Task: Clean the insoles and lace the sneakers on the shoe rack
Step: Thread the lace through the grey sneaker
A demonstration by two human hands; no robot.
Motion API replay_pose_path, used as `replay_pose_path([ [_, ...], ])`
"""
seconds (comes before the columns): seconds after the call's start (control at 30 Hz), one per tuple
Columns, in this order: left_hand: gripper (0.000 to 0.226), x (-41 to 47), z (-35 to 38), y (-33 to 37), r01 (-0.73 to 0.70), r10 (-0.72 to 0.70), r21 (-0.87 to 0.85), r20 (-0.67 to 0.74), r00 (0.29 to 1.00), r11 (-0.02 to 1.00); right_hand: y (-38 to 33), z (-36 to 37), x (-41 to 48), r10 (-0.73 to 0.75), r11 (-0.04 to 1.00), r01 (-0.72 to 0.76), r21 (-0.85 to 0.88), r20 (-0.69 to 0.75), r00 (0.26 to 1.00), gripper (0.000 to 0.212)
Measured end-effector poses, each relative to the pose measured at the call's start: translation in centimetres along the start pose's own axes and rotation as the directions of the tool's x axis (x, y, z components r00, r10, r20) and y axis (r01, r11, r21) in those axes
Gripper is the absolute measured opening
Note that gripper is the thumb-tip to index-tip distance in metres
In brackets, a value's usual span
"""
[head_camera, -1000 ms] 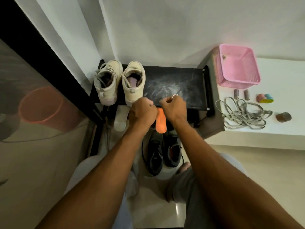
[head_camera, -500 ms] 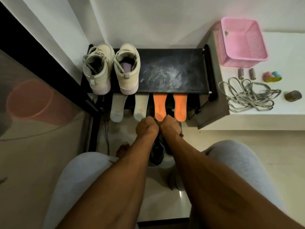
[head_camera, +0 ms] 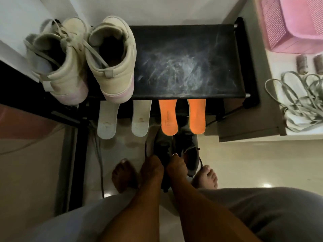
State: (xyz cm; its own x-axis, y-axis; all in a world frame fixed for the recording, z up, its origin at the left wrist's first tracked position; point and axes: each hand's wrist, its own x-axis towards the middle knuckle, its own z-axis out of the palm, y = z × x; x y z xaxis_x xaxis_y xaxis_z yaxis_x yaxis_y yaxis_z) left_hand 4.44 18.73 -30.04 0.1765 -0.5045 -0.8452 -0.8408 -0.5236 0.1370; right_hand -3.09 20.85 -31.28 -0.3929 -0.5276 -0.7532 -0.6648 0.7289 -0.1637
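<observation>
Two black sneakers stand on the floor below the rack, a left one and a right one. My left hand and my right hand both grip the left one at its opening, fingers curled over the rim. Two orange insoles and two white insoles stick out from under the shoe rack's black top shelf. A pair of beige sneakers with loose laces stands on that shelf at the left.
A heap of grey laces, two small rolls and a pink basket are on the white table at the right. My bare feet flank the black sneakers. A cord runs down the floor at the left.
My hands dropped from the rack's front edge to the black sneaker on the floor. The orange insoles now lie side by side under the shelf. The view has moved closer.
</observation>
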Motion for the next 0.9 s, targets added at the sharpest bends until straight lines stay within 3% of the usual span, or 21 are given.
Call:
replay_pose_path([
  [0.17,0.039,0.9,0.4,-0.1,0.054,-0.054,-0.026,0.014,0.998,0.998,0.0,0.8,1.6,0.056,0.996,-0.054,-0.073,0.034,0.998,0.029],
  [0.27,0.036,1.8,1.5,-0.4,0.017,-0.02,0.066,0.046,0.999,0.998,-0.2,1.0,1.9,0.062,0.993,-0.056,-0.107,0.052,0.997,0.027],
  [0.43,0.034,1.3,0.7,-0.4,0.01,-0.012,0.028,0.06,0.998,1.0,-2.0,-5.4,-2.4,0.022,0.989,0.0,-0.15,0.145,0.989,0.033],
  [0.47,0.034,1.2,0.6,-0.9,0.017,-0.016,-0.004,0.022,1.0,1.0,-2.1,-5.8,-3.0,0.005,0.987,0.021,-0.16,0.164,0.987,0.034],
  [0.57,0.041,-3.0,-3.5,-1.8,-0.027,0.02,-0.019,-0.305,0.952,0.999,-2.2,-4.2,-3.3,-0.01,0.988,0.037,-0.152,0.177,0.984,0.037],
  [0.67,0.05,-8.5,-6.6,-1.3,0.063,-0.056,0.101,-0.072,0.996,0.993,-2.9,-4.6,-4.9,0.012,0.992,0.026,-0.121,0.308,0.951,0.043],
  [0.73,0.065,-9.8,-6.7,-1.1,0.09,-0.077,0.144,-0.09,0.993,0.985,-2.7,-5.5,-6.3,-0.008,0.993,0.044,-0.112,0.305,0.952,0.046],
  [0.83,0.039,-13.2,-7.9,-0.9,0.049,-0.036,0.213,-0.063,0.997,0.976,-2.5,-6.2,-7.0,-0.081,0.97,0.152,-0.189,0.335,0.939,0.046],
  [0.9,0.037,-16.4,-9.4,-0.7,-0.034,0.051,0.204,-0.076,0.996,0.978,-3.0,-10.1,-11.8,-0.149,0.961,0.221,-0.165,0.362,0.92,0.035],
])
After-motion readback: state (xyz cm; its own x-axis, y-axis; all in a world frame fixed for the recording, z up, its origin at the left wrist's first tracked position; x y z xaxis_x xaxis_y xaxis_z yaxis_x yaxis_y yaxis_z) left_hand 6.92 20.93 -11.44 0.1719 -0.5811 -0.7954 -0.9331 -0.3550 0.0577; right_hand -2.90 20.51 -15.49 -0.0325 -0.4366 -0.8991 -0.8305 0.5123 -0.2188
